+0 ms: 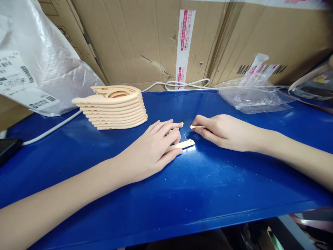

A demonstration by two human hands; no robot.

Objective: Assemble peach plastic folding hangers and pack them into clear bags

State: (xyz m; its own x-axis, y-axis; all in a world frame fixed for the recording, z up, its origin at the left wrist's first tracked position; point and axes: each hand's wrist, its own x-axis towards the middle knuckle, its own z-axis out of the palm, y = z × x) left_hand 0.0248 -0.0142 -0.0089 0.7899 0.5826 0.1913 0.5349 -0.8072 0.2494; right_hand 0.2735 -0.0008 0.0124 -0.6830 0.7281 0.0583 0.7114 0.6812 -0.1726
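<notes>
My left hand [153,149] lies over a flat cream-coloured plastic piece [187,143], gripping it between thumb and fingers near the table's middle. One rounded end with a small hole sticks out to the right; the rest is hidden under the hand. Another cream tip [182,124] shows at the index fingertip. Across a small gap, my right hand [226,133] pinches a thin cream plastic stick [191,127] with a small knobbed end pointing left. Behind my left hand stands a stack of curved cream plastic pieces [117,107], several layers high.
The blue table [208,194] has its front edge near me. Cardboard boxes [145,41] wall off the back, with a white cable [187,85] along their foot. A silvery bag [57,69] leans at left, above a black object [9,149]. Clear plastic wrap [255,99] lies back right.
</notes>
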